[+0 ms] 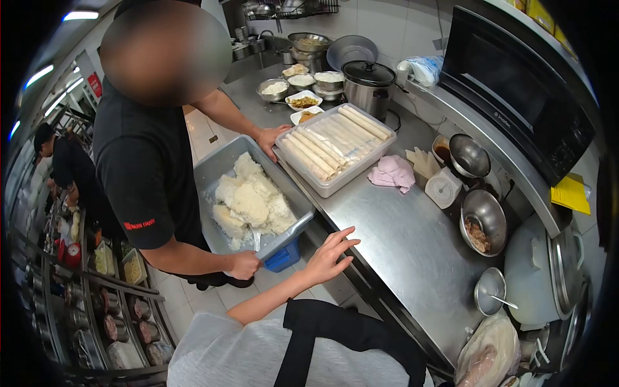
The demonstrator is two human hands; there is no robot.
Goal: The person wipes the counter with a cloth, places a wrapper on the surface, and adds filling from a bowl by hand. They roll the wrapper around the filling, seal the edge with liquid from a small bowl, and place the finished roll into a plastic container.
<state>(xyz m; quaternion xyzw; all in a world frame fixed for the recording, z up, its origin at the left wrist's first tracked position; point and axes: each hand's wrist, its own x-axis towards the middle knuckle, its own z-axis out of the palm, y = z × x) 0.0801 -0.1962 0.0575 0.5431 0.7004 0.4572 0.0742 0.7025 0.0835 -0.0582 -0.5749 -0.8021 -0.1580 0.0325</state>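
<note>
My left hand (330, 258) reaches out over the front edge of the steel counter (400, 226), fingers apart, holding nothing. My right hand is not in view. Left of my hand, a grey tub (203, 169) holds a white, clumped, rice-like mass (255, 197) with a utensil handle (256, 240) sticking out. A co-worker in a black shirt has one hand (245, 264) at the tub's near side and the other hand (274, 138) by its far edge. A plastic container (325, 187) of pale rolls (309, 155) sits on the counter beyond my hand.
A pink cloth (392, 173), a small scale (443, 187) and metal bowls (483, 222) stand along the counter. A lidded cooker (367, 87) and food dishes (303, 100) are at the back. A microwave (516, 97) occupies the shelf. Below the tub is a blue container (282, 257).
</note>
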